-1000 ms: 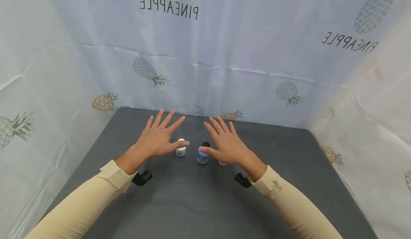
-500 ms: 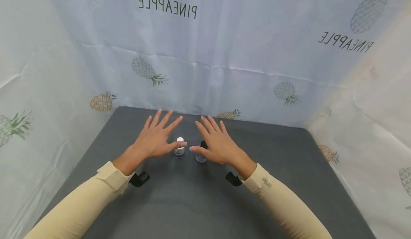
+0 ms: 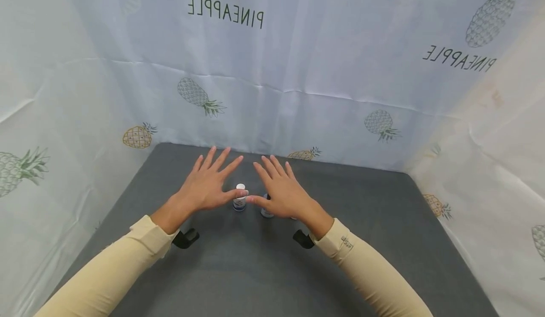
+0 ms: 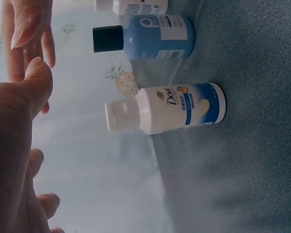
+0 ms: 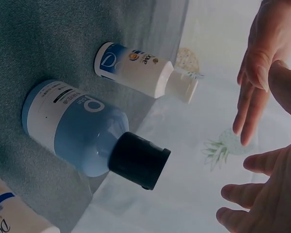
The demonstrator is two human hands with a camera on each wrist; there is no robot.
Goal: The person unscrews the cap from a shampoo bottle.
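Note:
My left hand (image 3: 206, 187) hovers above the table with its fingers spread and straight, holding nothing. Beside it, also spread and holding nothing, is my right hand (image 3: 285, 193); the two thumb tips nearly meet in the head view. Below the thumbs stands a small white Dove bottle (image 4: 184, 108) with a blue label and white cap, upright. A blue bottle (image 5: 82, 128) with a black cap stands to its right, mostly covered by my right hand in the head view. A third bottle (image 5: 12, 208), white with a blue band, stands farther right, almost wholly hidden from above.
The bottles stand in a row on a dark grey table (image 3: 255, 274). White curtains (image 3: 323, 52) printed with pineapples enclose it at the back and both sides. Black wrist mounts (image 3: 186, 238) stick out below the cuffs.
My right hand has moved left toward my left hand, its thumb passing over the blue bottle. My left hand has stayed nearly in place, and the bottles have not moved.

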